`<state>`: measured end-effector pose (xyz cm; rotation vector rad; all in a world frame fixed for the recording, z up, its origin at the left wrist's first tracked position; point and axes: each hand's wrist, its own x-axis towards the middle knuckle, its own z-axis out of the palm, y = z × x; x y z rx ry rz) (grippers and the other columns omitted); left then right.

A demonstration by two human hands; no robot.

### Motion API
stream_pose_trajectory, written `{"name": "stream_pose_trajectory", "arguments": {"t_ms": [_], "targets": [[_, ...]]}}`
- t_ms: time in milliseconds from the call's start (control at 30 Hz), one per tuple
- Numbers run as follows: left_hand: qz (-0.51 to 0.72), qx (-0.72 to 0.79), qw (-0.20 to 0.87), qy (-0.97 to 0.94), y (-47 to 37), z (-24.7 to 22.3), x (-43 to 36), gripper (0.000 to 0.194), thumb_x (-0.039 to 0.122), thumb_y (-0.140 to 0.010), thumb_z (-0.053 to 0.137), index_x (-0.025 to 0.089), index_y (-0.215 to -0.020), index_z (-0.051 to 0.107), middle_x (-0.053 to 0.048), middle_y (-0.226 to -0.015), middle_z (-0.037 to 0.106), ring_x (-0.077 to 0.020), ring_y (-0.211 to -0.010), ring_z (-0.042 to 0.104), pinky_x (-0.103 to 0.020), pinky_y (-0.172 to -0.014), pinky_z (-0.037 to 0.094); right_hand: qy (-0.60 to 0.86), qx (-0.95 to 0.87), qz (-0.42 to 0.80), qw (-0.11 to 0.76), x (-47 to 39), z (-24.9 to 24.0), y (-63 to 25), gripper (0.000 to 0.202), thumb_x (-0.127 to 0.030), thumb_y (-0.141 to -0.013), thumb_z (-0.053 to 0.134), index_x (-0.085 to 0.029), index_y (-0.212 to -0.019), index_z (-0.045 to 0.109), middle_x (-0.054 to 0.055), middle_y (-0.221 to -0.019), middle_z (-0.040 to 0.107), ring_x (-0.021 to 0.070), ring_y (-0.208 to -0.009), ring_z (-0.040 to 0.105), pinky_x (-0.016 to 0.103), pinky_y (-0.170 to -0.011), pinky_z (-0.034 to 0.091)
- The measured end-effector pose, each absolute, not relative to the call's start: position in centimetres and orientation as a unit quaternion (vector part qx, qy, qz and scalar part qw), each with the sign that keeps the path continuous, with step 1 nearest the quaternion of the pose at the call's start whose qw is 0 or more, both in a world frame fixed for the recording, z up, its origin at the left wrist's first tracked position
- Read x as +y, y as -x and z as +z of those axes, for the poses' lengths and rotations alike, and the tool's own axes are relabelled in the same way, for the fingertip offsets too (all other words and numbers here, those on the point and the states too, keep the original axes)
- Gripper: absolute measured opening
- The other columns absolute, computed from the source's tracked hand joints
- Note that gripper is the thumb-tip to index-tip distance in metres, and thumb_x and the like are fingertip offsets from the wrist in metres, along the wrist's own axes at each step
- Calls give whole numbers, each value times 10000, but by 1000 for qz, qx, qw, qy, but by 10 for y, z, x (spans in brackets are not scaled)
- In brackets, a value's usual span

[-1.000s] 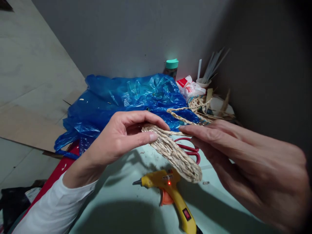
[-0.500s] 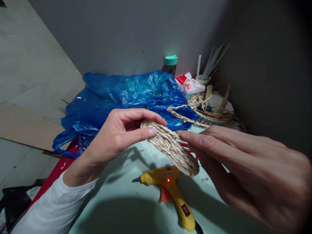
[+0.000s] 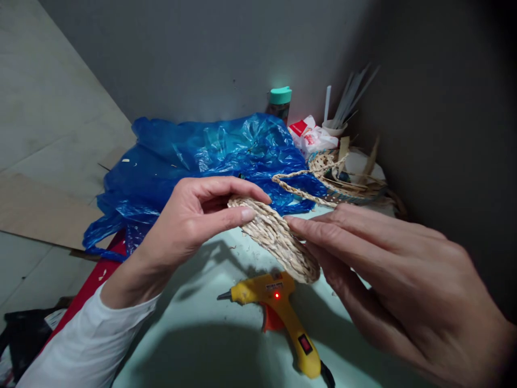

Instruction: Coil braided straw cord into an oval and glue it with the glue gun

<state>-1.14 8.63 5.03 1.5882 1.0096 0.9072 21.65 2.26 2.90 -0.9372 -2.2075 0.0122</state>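
Note:
Between my hands, above the table, is a flat coil of braided straw cord (image 3: 278, 237), tilted down to the right. My left hand (image 3: 202, 210) pinches its upper left end, thumb on the near face and fingers behind. My right hand (image 3: 375, 269) has its fingertips closed at the coil's upper right edge; part of that grip is hidden behind the hand. A loose loop of braided cord (image 3: 291, 187) runs behind my right hand. Below the coil a yellow glue gun (image 3: 283, 302) lies on its side, its red light lit and its nozzle pointing left.
Crumpled blue plastic bags (image 3: 194, 151) cover the table's back left. Behind them stand a jar with a turquoise lid (image 3: 280, 96), a red and white packet (image 3: 311, 137) and a cup of white sticks (image 3: 334, 127). A woven basket (image 3: 343, 183) with straw scraps sits back right.
The straw coil and both hands have shifted slightly left and up in the picture, as the whole view moved a little. Both hands keep their places on the coil.

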Motion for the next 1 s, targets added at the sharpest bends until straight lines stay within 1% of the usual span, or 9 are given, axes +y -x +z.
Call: {"name": "stream_pose_trajectory", "arguments": {"t_ms": [100,300,400,567,667,733,833,933,1000], "targets": [[389,423,497,-650,11,48,86,118,256,-786,789,235,-901,805,-11,-887,781,-175,-792,705,-232,-700,543,358,-860,1,365,23,30,-214,98,-140,-981,510,-162,-948,599,82,-1005,671,182,-855,622,321,-707,488],[372,430,508,-647,10,44,88,157,289,-803,772,220,-943,795,-22,-900,770,-180,-795,696,-252,-719,542,384,-847,-30,365,27,24,-210,184,-323,-971,652,-149,-938,603,37,-823,616,182,-740,531,324,-616,415],[376,435,509,-641,8,42,88,174,290,-805,765,201,-954,782,-32,-897,765,-181,-782,686,-262,-719,540,404,-841,-57,356,29,18,-207,232,-356,-942,690,-141,-973,606,22,-809,598,186,-750,524,320,-653,420],[382,425,521,-634,4,36,88,180,294,-810,760,182,-950,759,-30,-863,737,-155,-739,655,-236,-675,509,437,-824,-86,349,31,9,-204,182,-281,-941,645,-136,-1050,630,18,-862,631,174,-758,535,303,-663,400],[375,396,530,-649,8,35,93,298,280,-827,745,223,-1118,720,-31,-918,724,-159,-795,663,-238,-712,512,431,-821,-95,363,34,6,-204,144,-203,-921,619,-113,-1032,638,37,-873,624,158,-720,516,297,-622,375],[369,366,526,-673,16,38,97,464,331,-842,735,284,-1293,640,-55,-1090,719,-210,-956,681,-282,-810,535,424,-820,-91,373,37,5,-206,143,-177,-900,631,-110,-1026,633,37,-832,594,155,-700,501,291,-613,373],[391,365,430,-727,26,48,100,549,390,-874,694,324,-1400,554,-82,-1391,599,-284,-1197,620,-367,-968,524,415,-821,-70,385,40,7,-210,164,-161,-885,644,-126,-1042,612,23,-780,552,158,-702,494,286,-625,386],[351,371,207,-834,27,55,94,604,385,-806,780,225,-1360,597,-130,-1477,514,-328,-1356,489,-428,-1138,406,400,-826,-60,392,40,11,-212,175,-141,-893,639,-136,-1059,582,8,-751,531,156,-695,477,284,-625,381],[305,326,131,-885,23,54,88,600,404,-813,773,173,-1340,606,-164,-1485,501,-338,-1401,437,-457,-1188,348,391,-829,-61,395,38,12,-211,182,-119,-892,636,-132,-1061,572,6,-753,530,151,-691,460,283,-623,375]]}}
